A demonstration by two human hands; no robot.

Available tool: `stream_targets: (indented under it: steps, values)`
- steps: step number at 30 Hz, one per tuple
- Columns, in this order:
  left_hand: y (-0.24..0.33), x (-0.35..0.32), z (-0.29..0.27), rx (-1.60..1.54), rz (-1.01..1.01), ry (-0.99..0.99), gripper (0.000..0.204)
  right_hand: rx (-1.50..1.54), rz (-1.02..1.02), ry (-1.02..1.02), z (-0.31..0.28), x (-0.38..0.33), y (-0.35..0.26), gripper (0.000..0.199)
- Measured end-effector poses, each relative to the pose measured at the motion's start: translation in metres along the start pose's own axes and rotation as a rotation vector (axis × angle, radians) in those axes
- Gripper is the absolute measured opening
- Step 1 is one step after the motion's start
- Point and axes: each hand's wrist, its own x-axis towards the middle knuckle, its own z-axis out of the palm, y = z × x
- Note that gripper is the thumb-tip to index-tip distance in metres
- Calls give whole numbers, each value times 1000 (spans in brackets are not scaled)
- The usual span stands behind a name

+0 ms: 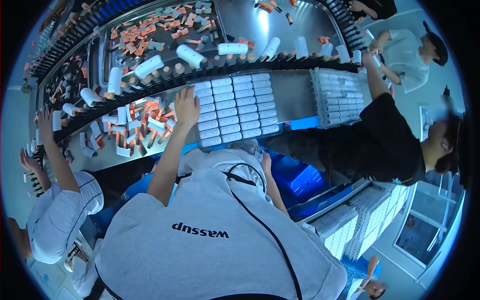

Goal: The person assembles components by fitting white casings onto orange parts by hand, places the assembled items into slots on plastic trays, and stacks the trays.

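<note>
My left hand (187,108) lies at the left edge of a block of white, rounded plastic pieces (228,111), set in several neat rows and columns. Its fingers stretch forward beside the top left pieces, and I see nothing held in them. Down by my right side, just below the block, is my right hand (266,162). Its fingers are mostly hidden, next to a greyish, see-through bit of material (248,145). A loose heap of orange and white parts (145,125) with dark ends lies left of my left hand on the metal table.
Beyond the block runs a curved conveyor (172,70) carrying white pieces. Stacked white trays (340,97) stand at right, near a person in black (370,140). Another person's hand (46,125) reaches in at left. A blue crate (300,180) sits low right.
</note>
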Motion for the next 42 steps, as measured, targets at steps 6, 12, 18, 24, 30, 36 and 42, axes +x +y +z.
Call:
stream_targets:
  steps: [6, 12, 18, 24, 30, 36, 42]
  values:
    - [-4, 26, 26, 135, 93, 9, 37, 51, 81, -24, -32, 58, -8, 43]
    - [-4, 27, 40, 106, -77, -43, 34, -534, -40, 65, -46, 77, -23, 42]
    - [2, 22, 58, 33, -114, 26, 27, -482, 10, 139, -38, 76, -15, 55]
    - [9, 19, 75, -40, 33, 156, 36, 397, -137, 408, -63, 95, 19, 44]
    - [-2, 13, 71, -152, 51, 151, 39, 139, -639, 344, -36, 52, -32, 28]
    - [-9, -6, 63, -159, -62, 138, 40, -388, -984, 186, 38, 29, -69, 35]
    - [-5, -7, 58, -169, -75, 110, 41, -687, -1140, 4, 100, 41, -80, 38]
